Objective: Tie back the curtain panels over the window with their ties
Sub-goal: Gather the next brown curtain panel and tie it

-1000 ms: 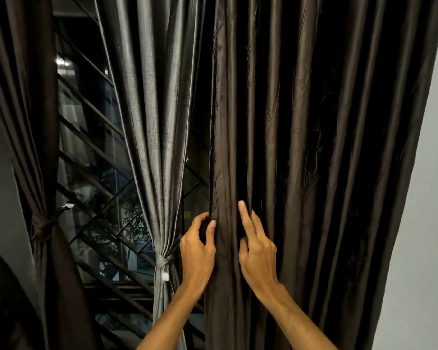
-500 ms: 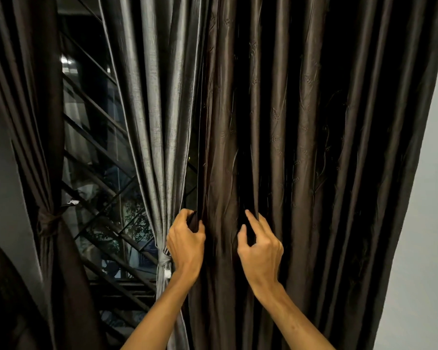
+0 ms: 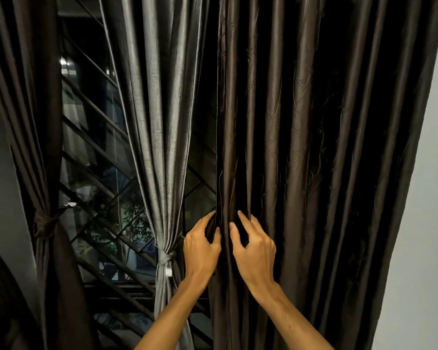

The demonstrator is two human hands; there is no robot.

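A pale wall stands right of the dark, diagonally barred window.

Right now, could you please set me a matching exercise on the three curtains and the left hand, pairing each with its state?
Things:
1 grey curtain
2 left curtain
3 right curtain
4 left hand

States:
A hangs loose, untied
B bound by a brown tie
C grips a curtain's edge
D bound by a grey tie

Pairs: 1-D, 2-B, 3-A, 4-C.
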